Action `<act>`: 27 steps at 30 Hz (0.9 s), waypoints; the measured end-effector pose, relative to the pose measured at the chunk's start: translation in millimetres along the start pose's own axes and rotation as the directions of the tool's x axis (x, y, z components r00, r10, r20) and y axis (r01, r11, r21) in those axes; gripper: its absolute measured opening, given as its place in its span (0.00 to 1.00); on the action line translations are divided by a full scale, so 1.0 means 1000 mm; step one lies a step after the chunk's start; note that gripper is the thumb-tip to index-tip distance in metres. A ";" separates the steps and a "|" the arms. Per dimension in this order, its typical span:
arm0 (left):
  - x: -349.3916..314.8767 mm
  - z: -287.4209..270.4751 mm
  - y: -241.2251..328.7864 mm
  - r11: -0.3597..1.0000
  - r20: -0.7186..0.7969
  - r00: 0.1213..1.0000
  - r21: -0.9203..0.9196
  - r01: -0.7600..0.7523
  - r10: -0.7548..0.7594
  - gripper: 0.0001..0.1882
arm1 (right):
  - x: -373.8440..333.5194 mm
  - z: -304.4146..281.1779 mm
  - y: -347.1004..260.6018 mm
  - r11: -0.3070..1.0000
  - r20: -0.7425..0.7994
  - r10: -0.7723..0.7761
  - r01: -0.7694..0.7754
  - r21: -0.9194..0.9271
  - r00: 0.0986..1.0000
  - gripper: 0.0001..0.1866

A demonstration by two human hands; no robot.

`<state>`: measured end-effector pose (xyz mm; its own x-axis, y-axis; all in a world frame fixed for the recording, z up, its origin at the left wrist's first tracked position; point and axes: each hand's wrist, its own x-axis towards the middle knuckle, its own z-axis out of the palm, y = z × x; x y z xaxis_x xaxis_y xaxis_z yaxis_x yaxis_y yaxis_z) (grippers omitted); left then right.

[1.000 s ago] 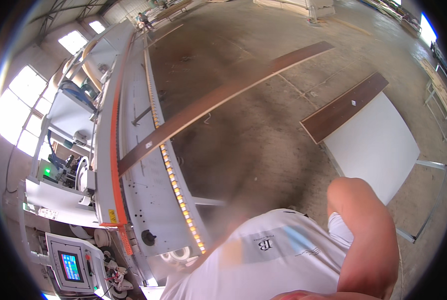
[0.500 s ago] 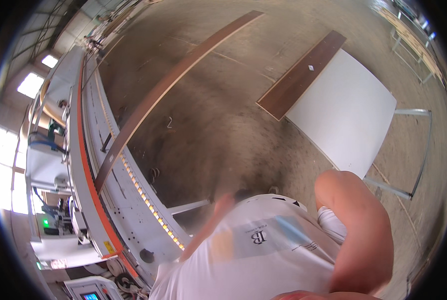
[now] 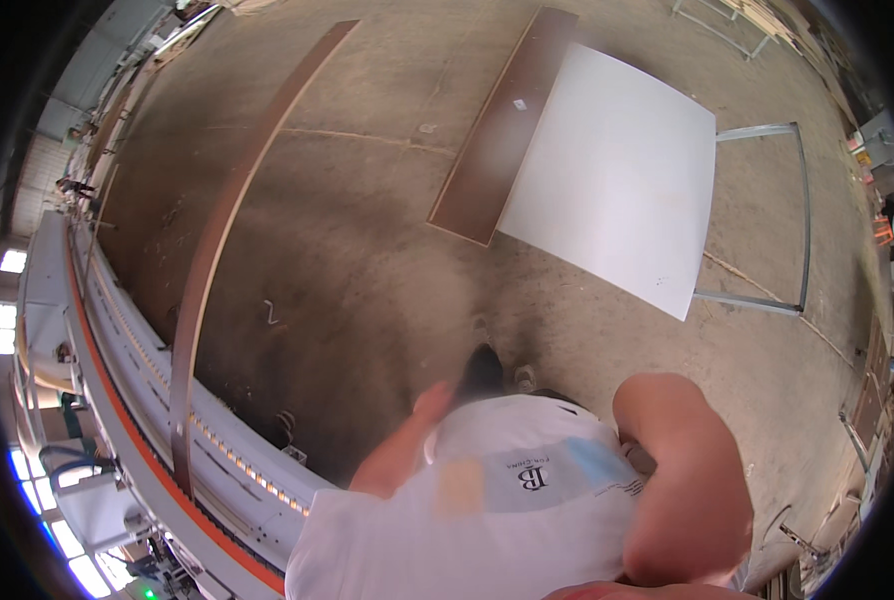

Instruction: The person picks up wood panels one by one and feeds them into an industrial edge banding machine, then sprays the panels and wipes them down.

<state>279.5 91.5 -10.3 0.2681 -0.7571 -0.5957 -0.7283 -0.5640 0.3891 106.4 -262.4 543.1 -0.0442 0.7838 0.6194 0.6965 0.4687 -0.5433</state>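
Dusty concrete floor [image 3: 367, 250] filled most of the view, in a workshop seen from above. Against it, the left hand [image 3: 432, 400] hung blurred just above the white shirt [image 3: 487, 520]; its fingers looked drawn loosely together, though the blur made it impossible to say for sure, and they held nothing. The right hand was hidden behind the bent right arm [image 3: 682, 480], so its fingers could not be judged.

Taking the left hand as the landmark: a dark shoe [image 3: 482, 370] stood just beside it, toward the top of the picture. Farther up and to its right lay a large white panel [image 3: 617, 170] on a thin metal frame [image 3: 797, 220], well apart from the fingers, and a dark brown board [image 3: 502, 130] lay touching the panel's left edge. To the hand's left, a long narrow brown strip [image 3: 222, 240] ran from the far floor down onto the conveyor of a long white machine with an orange stripe [image 3: 117, 400], its lower end resting on the rollers, apart from the hand.
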 end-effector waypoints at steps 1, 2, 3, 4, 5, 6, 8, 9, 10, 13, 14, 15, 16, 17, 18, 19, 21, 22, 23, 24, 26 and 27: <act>0.014 -0.011 -0.003 0.997 -0.010 1.000 -0.072 0.001 -0.001 0.15 | -0.007 -0.006 0.008 0.999 -0.026 0.033 -0.033 0.008 0.999 0.14; 0.039 -0.025 -0.005 0.986 0.096 0.991 -0.132 0.102 -0.090 0.16 | -0.016 -0.014 0.016 0.998 -0.057 0.065 -0.064 0.019 0.996 0.14; 0.065 -0.059 0.001 0.969 0.219 0.963 -0.158 0.192 -0.156 0.18 | -0.020 -0.015 0.022 0.994 -0.105 0.110 -0.109 0.011 0.988 0.14; 0.081 -0.079 -0.001 0.931 0.340 0.909 -0.183 0.316 -0.242 0.19 | -0.030 -0.021 0.034 0.992 -0.138 0.129 -0.127 0.028 0.982 0.14; 0.102 -0.079 -0.016 0.967 0.306 0.940 -0.148 0.206 -0.154 0.20 | -0.038 -0.032 0.043 0.987 -0.183 0.160 -0.155 0.040 0.970 0.13; 0.117 -0.064 -0.038 0.980 0.245 0.963 -0.132 0.149 -0.114 0.22 | -0.057 -0.036 0.055 0.988 -0.193 0.149 -0.139 0.068 0.970 0.13; 0.164 -0.071 -0.061 0.999 0.271 0.963 -0.031 0.021 -0.011 0.23 | -0.080 -0.040 0.074 0.976 -0.259 0.212 -0.194 0.096 0.942 0.13; 0.196 -0.079 -0.066 1.000 0.329 0.944 0.021 0.004 -0.010 0.23 | -0.096 -0.038 0.086 0.970 -0.279 0.237 -0.213 0.114 0.931 0.13; 0.236 -0.096 -0.061 0.993 0.422 0.905 0.076 -0.092 0.051 0.23 | -0.097 -0.046 0.099 0.949 -0.339 0.315 -0.287 0.133 0.886 0.13; 0.299 -0.136 -0.051 0.999 0.285 0.958 0.044 -0.028 0.014 0.21 | -0.131 -0.030 0.123 0.905 -0.415 0.425 -0.379 0.194 0.804 0.13; 0.328 -0.132 -0.059 1.000 0.281 0.960 -0.021 0.019 -0.013 0.19 | -0.138 -0.027 0.129 0.884 -0.442 0.467 -0.412 0.221 0.766 0.13; 0.360 -0.116 -0.080 0.977 0.274 0.959 -0.176 0.124 -0.073 0.17 | -0.143 -0.025 0.136 0.864 -0.457 0.503 -0.437 0.249 0.734 0.13; 0.394 -0.096 -0.108 0.879 0.277 0.948 -0.400 0.261 -0.156 0.15 | -0.149 -0.025 0.140 0.849 -0.475 0.527 -0.455 0.267 0.705 0.13; 0.423 -0.075 -0.133 0.658 0.290 0.925 -0.650 0.380 -0.247 0.14 | -0.154 -0.029 0.143 0.833 -0.481 0.552 -0.467 0.296 0.681 0.12; 0.448 -0.061 -0.150 0.391 0.303 0.894 -0.818 0.421 -0.329 0.13 | -0.164 -0.027 0.143 0.820 -0.486 0.572 -0.477 0.317 0.660 0.12; 0.467 -0.053 -0.163 0.193 0.323 0.869 -0.889 0.414 -0.375 0.12 | -0.174 -0.029 0.143 0.810 -0.496 0.586 -0.479 0.339 0.641 0.12; 0.499 -0.064 -0.140 0.191 0.298 0.866 -0.898 0.397 -0.401 0.14 | -0.181 -0.018 0.148 0.771 -0.531 0.633 -0.515 0.374 0.563 0.12; 0.512 -0.074 -0.127 0.142 0.292 0.865 -0.916 0.376 -0.408 0.14 | -0.182 -0.012 0.150 0.755 -0.544 0.651 -0.529 0.388 0.529 0.12; 0.519 -0.081 -0.117 -0.021 0.315 0.856 -0.941 0.337 -0.410 0.15 | -0.183 -0.011 0.150 0.738 -0.551 0.668 -0.541 0.403 0.501 0.12; 0.524 -0.093 -0.107 -0.176 0.336 0.846 -0.941 0.288 -0.415 0.16 | -0.187 -0.005 0.148 0.728 -0.561 0.677 -0.548 0.413 0.476 0.12; 0.527 -0.119 -0.076 -0.420 0.327 0.841 -0.898 0.134 -0.431 0.16 | -0.192 -0.006 0.147 0.712 -0.565 0.694 -0.544 0.444 0.447 0.12; 0.527 -0.119 -0.069 -0.524 0.322 0.838 -0.850 0.051 -0.441 0.16 | -0.191 -0.006 0.147 0.705 -0.567 0.700 -0.546 0.453 0.434 0.12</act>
<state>545.7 -308.2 -267.8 0.3427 -0.2792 -0.8970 0.9314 -0.0236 0.3632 221.7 -345.7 348.2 0.8743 0.4377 0.2099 0.1912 0.0870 -0.9777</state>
